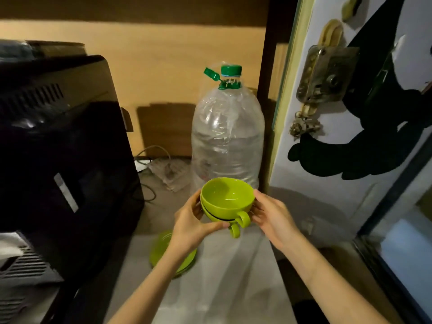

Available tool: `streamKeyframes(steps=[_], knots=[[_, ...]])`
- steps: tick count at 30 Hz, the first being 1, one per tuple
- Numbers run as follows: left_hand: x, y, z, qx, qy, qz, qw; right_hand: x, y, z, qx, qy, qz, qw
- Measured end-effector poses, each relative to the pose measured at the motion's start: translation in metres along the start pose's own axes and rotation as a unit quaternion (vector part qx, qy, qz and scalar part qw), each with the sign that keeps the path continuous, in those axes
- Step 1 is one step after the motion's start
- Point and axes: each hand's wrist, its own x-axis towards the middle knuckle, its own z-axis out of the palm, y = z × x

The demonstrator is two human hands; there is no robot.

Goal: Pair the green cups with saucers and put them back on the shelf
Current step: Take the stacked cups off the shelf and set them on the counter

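Two green cups (226,199) are nested one inside the other, handles pointing toward me. I hold the stack in the air in front of the big bottle. My left hand (190,224) grips its left side and underside. My right hand (272,216) presses against its right side. Below my left wrist a stack of green saucers (161,250) lies on the white surface (224,277), partly hidden by my forearm.
A large clear plastic bottle (228,139) with a green cap stands just behind the cups. A black appliance (60,146) fills the left side. A white door (346,101) with a metal lock stands at the right. Cables and crumpled paper (168,171) lie at the back.
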Motion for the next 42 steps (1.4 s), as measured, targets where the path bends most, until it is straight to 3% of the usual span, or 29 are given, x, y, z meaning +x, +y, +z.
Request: streamKeyframes(steps=[8,16,36,39,42], knots=[[-0.023,-0.065,0.015,0.094,-0.012,-0.075,0.993,0.012,0.068,-0.033,0.017,0.063,0.06,0.996],[-0.023,-0.103,0.026,0.116,-0.027,-0.132,0.984,0.03,0.106,-0.053,-0.003,0.098,0.103,0.99],[-0.024,-0.122,0.029,0.123,-0.057,-0.18,0.974,0.047,0.122,-0.068,0.007,0.121,0.153,0.981],[-0.021,-0.115,0.028,0.133,-0.08,-0.191,0.969,0.051,0.112,-0.07,-0.038,0.113,0.192,0.974],[-0.014,-0.105,0.019,0.126,-0.153,-0.225,0.954,0.059,0.091,-0.071,-0.145,0.078,0.244,0.956]])
